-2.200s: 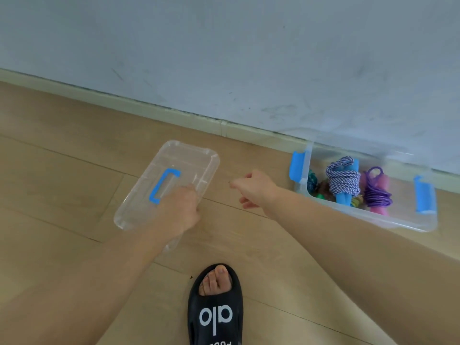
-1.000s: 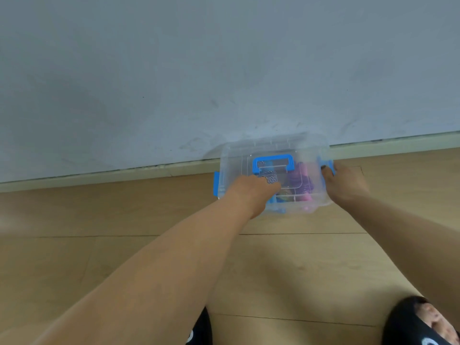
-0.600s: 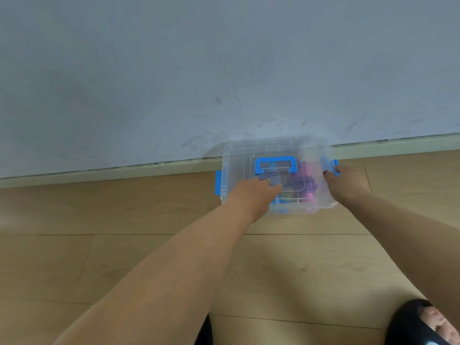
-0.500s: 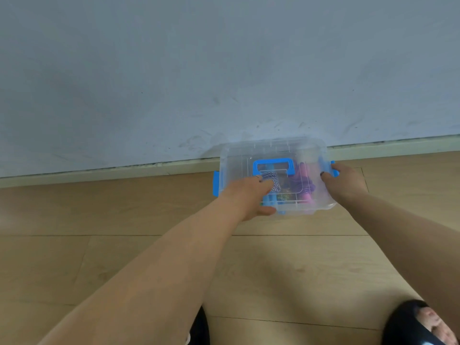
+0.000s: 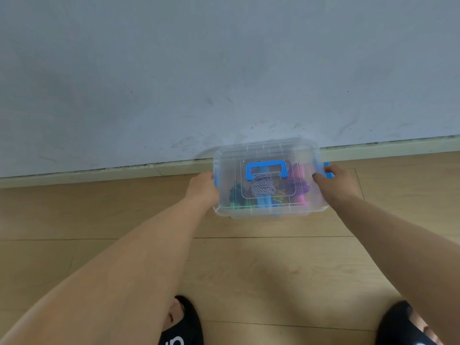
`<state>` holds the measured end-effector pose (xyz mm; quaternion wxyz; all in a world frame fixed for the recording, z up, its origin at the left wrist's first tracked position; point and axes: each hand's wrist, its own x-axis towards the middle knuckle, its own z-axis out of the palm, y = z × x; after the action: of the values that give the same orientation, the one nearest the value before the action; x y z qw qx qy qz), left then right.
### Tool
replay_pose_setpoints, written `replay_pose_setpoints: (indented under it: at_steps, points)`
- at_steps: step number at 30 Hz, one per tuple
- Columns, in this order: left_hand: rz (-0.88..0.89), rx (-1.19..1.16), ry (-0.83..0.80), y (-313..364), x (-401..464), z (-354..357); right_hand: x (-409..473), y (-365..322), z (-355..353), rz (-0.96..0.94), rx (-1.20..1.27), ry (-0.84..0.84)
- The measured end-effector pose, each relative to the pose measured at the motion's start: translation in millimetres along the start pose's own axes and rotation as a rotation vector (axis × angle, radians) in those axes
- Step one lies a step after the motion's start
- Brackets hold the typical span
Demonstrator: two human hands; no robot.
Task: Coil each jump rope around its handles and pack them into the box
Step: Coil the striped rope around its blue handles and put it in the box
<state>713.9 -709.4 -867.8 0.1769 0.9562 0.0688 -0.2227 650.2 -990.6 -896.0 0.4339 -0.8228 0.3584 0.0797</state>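
Observation:
A clear plastic box (image 5: 268, 210) stands on the wooden floor against the skirting board, its clear lid (image 5: 263, 151) with a blue carry handle (image 5: 267, 168) on top. Through the plastic I see coiled jump ropes: a purple-and-white one (image 5: 262, 186), a purple one with pink handles (image 5: 300, 185) and a green one (image 5: 236, 195). My left hand (image 5: 202, 189) grips the box's left end at the blue latch (image 5: 216, 180). My right hand (image 5: 336, 181) grips the right end, fingers on the right blue latch (image 5: 328, 170).
A grey wall (image 5: 224, 70) rises right behind the box, with a pale skirting board (image 5: 99, 171) along its foot. Wooden floor (image 5: 261, 265) lies between the box and my two feet in black slides (image 5: 181, 327), (image 5: 403, 324).
The lid went from the floor onto the box. My left hand has slid from the lid's top to the box's left end; my right hand stays at the right latch.

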Motion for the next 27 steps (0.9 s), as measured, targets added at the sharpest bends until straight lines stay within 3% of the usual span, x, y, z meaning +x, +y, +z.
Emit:
replay_pose_setpoints:
  at_steps: [19,23,27]
  points:
    - [-0.217,-0.294,-0.038,-19,25,1,2,6,3,0.071,0.21,0.015]
    - [-0.386,-0.612,-0.195,-25,21,2,-1,3,0,0.069,0.148,0.106]
    - [-0.269,-0.54,-0.085,-25,25,2,-2,-3,-1,0.135,0.197,0.064]
